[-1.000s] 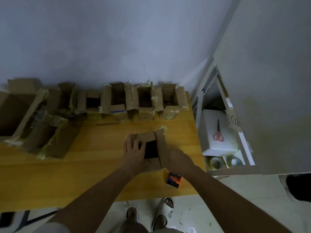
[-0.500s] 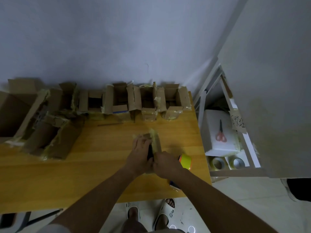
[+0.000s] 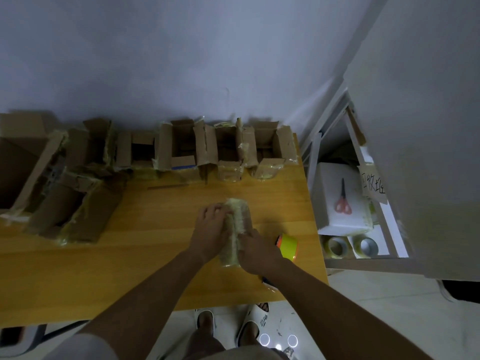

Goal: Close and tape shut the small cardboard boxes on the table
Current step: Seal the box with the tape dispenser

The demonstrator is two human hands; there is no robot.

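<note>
L hand (image 3: 211, 227) and R hand (image 3: 255, 252) both pressed on the small box (image 3: 235, 229), one per side, fingers curled onto its flaps, holding them shut. Box sat betw. the hands near the table's (image 3: 130, 245) right front, long axis running away from the person, old tape on top. Tape roll (image 3: 288, 246) lay just right of the R hand, so R hand looked nearer for the next grab. Open boxes (image 3: 223, 149) lined the back edge. Paper label (image 3: 372, 187) on the shelf had handwriting, not readable. Scissors (image 3: 342, 201) nearby.
</note>
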